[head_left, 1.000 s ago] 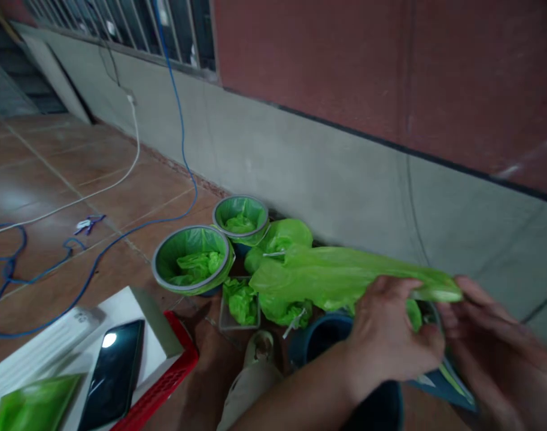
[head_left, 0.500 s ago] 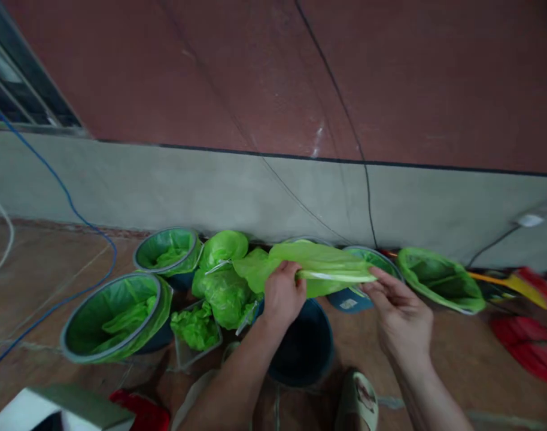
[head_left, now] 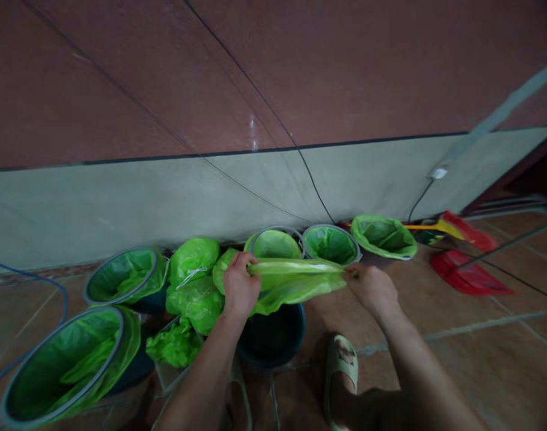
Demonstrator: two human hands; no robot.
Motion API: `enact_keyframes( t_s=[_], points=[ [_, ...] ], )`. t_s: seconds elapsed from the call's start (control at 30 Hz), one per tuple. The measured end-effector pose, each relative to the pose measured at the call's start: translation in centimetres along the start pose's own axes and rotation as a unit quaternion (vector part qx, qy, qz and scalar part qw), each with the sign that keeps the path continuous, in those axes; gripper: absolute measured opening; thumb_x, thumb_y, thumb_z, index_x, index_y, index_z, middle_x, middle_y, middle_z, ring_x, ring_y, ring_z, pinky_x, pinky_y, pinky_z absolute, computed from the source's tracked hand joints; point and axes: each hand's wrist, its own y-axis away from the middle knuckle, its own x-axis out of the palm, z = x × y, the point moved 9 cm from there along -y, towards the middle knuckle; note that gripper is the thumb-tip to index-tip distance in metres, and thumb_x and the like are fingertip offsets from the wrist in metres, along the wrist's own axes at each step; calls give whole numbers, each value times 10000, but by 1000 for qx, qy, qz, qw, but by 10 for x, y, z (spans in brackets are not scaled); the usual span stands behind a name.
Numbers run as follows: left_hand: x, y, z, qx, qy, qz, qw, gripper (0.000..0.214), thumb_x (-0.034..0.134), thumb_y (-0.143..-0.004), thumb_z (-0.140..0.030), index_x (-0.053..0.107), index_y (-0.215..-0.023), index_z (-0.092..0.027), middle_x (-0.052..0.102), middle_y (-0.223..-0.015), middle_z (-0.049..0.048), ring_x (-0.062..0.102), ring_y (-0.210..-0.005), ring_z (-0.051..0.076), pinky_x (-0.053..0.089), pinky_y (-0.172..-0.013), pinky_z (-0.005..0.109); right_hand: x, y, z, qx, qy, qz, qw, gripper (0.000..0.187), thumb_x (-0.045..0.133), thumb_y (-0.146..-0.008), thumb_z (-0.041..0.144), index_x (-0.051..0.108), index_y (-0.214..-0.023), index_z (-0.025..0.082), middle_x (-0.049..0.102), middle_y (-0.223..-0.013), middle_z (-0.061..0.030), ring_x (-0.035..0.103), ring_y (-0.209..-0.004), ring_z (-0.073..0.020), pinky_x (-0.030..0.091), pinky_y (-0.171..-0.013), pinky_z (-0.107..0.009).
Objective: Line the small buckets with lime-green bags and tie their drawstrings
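A light green plastic bag (head_left: 295, 281) is stretched sideways between my two hands, its top edge folded into a pale band. My left hand (head_left: 242, 284) is closed on the bag's left part, and my right hand (head_left: 373, 291) pinches its right end. Below the bag stands a dark blue bucket (head_left: 273, 344) without a liner, its far rim partly hidden by the hanging plastic. To the left, tied green bags (head_left: 195, 287) are piled beside a box holding crumpled green plastic (head_left: 175, 344).
Lined bins stand at left, a near one (head_left: 67, 365) and a farther one (head_left: 125, 275). More lined bins (head_left: 331, 242) line the wall. A red dustpan (head_left: 466, 272) and a broom (head_left: 462, 230) are at right. A blue hose (head_left: 60, 293) lies at left. My sandal (head_left: 343, 359) is below.
The view has swung to the right. My hands have pulled the bag more level and straight, and its lower part now hangs down over the dark bucket.
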Motion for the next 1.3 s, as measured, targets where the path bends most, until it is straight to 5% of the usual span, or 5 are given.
enact_keyframes(
  t_s=[0.17,0.43,0.7,1.0,1.3],
  points=[
    [16,2,-10,18,27,40,999,272,449,-577,-6,505,-746,-211,584,-850,15,581,-831,173,467,-770,282,15,12,43,-103,-100,40,989,330,582,-818,282,726,-1108,214,738,-899,-72,686,-753,-211,514,-696,-314],
    [41,12,-33,75,43,114,990,301,434,-570,26,471,-737,-222,611,-931,9,596,-933,156,493,-890,290,30,38,117,-260,-321,126,902,266,579,-877,316,707,-1092,226,715,-1080,-61,652,-1027,-206,501,-906,-361],
    [48,13,-29,65,13,155,986,220,543,-709,-31,576,-836,-208,622,-1012,20,602,-964,162,488,-890,298,26,26,105,-187,-342,33,920,178,562,-846,306,700,-827,194,678,-767,-20,597,-653,-150,455,-628,-265],
    [71,23,-28,0,142,266,953,247,710,-758,-243,659,-992,-179,621,-815,-33,535,-637,89,451,-629,211,-1,18,90,-166,-285,-135,934,178,518,-870,260,682,-837,197,707,-863,-63,641,-735,-185,494,-716,-312],
    [42,8,-14,47,-42,127,990,402,524,-749,10,654,-1043,-231,657,-1099,30,634,-929,162,515,-895,296,-7,26,93,-233,-205,-167,936,201,462,-917,234,662,-928,210,674,-910,-78,647,-848,-214,513,-770,-334]
  ],
)
